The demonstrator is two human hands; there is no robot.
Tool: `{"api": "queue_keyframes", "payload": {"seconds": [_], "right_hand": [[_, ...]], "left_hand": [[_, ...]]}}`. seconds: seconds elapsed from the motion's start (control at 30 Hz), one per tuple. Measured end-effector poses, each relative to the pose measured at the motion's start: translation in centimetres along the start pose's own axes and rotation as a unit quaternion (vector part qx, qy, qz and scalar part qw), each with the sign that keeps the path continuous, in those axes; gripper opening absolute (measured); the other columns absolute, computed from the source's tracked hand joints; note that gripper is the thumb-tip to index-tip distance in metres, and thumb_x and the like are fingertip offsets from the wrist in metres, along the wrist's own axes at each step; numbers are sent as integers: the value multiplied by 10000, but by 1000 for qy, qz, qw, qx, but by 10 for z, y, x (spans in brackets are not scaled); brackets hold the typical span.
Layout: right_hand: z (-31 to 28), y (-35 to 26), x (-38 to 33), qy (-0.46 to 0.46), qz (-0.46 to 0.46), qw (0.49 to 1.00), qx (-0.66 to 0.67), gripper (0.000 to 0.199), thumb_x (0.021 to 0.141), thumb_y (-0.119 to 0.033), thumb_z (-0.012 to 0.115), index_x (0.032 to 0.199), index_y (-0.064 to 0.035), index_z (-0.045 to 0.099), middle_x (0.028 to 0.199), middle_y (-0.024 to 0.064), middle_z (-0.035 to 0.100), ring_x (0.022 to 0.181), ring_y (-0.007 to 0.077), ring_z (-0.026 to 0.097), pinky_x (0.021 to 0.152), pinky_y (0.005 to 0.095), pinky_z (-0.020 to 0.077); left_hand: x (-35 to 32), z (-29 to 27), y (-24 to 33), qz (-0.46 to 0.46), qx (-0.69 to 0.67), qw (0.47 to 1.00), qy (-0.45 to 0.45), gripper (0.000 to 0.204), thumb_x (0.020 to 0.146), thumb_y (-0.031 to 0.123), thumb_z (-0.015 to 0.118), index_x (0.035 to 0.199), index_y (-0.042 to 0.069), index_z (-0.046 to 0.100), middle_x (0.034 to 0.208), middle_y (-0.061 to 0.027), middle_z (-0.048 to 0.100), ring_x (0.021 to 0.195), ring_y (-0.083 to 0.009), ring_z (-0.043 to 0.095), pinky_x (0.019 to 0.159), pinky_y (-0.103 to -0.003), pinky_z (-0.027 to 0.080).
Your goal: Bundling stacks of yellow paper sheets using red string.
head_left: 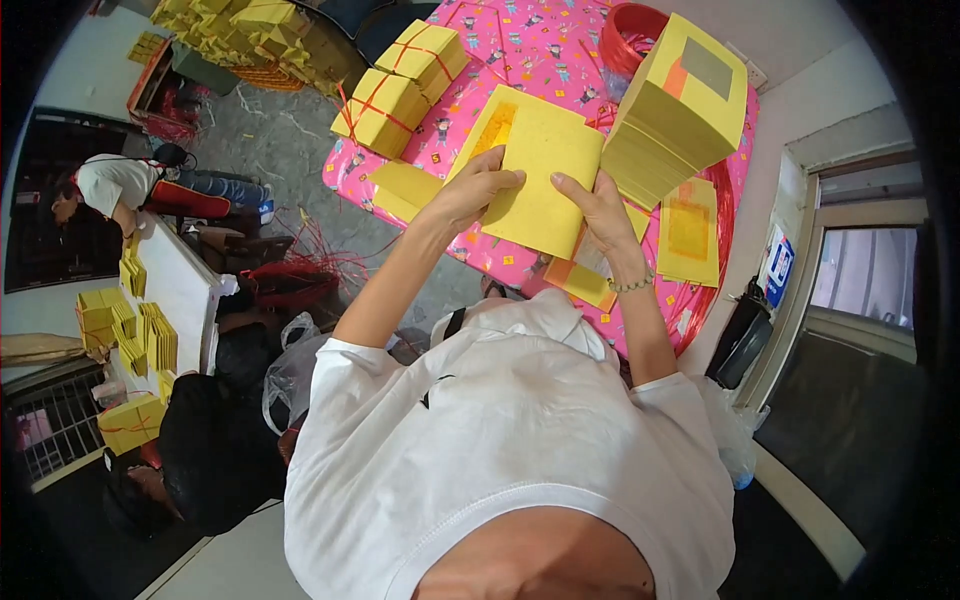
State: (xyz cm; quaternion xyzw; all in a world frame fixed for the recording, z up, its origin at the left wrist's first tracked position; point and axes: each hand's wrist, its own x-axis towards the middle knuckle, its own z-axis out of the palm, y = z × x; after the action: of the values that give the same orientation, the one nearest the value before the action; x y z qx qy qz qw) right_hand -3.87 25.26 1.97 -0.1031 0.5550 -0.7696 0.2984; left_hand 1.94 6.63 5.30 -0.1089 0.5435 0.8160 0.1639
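Observation:
Between my two hands is a folded sheet of yellow paper (545, 190), its near edge curled over, above a pink patterned tablecloth (510, 262). My left hand (474, 192) grips its left side, thumb on top and fingers mostly behind. On the right side, my right hand (608, 212) presses its thumb on the paper, with the other fingers at the edge. A yellow sheet with an orange patch (490, 128) shows behind the folded part; whether the two are joined I cannot tell. Just right of my right hand stands a tall stack of yellow paper (655, 150).
Yellow bundles tied with red string (395, 100) sit at the table's far left. Flat yellow sheets (688, 240) lie at the right, beside red strands (722, 230). A red basin (632, 35) is at the back. Leftward, two people work near a white table (180, 265).

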Motion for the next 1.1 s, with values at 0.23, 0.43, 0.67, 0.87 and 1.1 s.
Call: {"api": "queue_keyframes", "payload": {"seconds": [0.23, 0.43, 0.67, 0.87, 1.1], "right_hand": [[10, -6, -7, 7, -47, 996, -70, 402, 834, -101, 675, 1177, 28, 511, 1084, 90, 619, 942, 131, 603, 807, 273, 498], [14, -14, -15, 8, -74, 995, -72, 398, 835, -83, 670, 1183, 15, 505, 1083, 84, 620, 945, 126, 601, 806, 269, 496], [10, -11, -17, -10, -79, 994, -73, 313, 895, -148, 611, 1153, 15, 541, 1046, 53, 629, 917, 91, 589, 792, 249, 484], [20, -16, -18, 47, -97, 994, -29, 263, 916, -220, 597, 1019, 21, 629, 899, 38, 662, 774, 64, 595, 677, 225, 483], [17, -16, -15, 81, -132, 987, -43, 216, 918, -192, 593, 990, 3, 651, 876, 15, 662, 725, 37, 560, 641, 202, 453]], "left_hand": [[-7, 20, -12, 76, 33, 991, 103, 340, 901, 74, 521, 1223, -1, 440, 1105, -76, 586, 957, -135, 587, 812, -285, 479], [-8, 29, -28, 218, -6, 972, 87, 367, 907, 52, 520, 1251, 0, 404, 1151, -83, 566, 1066, -135, 532, 921, -286, 418], [-16, 33, -27, 240, 2, 966, 100, 362, 900, 32, 526, 1240, 1, 407, 1167, -83, 552, 1081, -131, 522, 923, -289, 417], [-18, 31, -28, 259, 26, 959, 112, 339, 891, 20, 531, 1216, -1, 438, 1148, -79, 566, 1071, -132, 532, 910, -278, 420], [-23, 25, -31, 214, 27, 968, 126, 337, 873, 9, 538, 1201, 5, 459, 1108, -68, 594, 1025, -130, 558, 890, -275, 424]]}}
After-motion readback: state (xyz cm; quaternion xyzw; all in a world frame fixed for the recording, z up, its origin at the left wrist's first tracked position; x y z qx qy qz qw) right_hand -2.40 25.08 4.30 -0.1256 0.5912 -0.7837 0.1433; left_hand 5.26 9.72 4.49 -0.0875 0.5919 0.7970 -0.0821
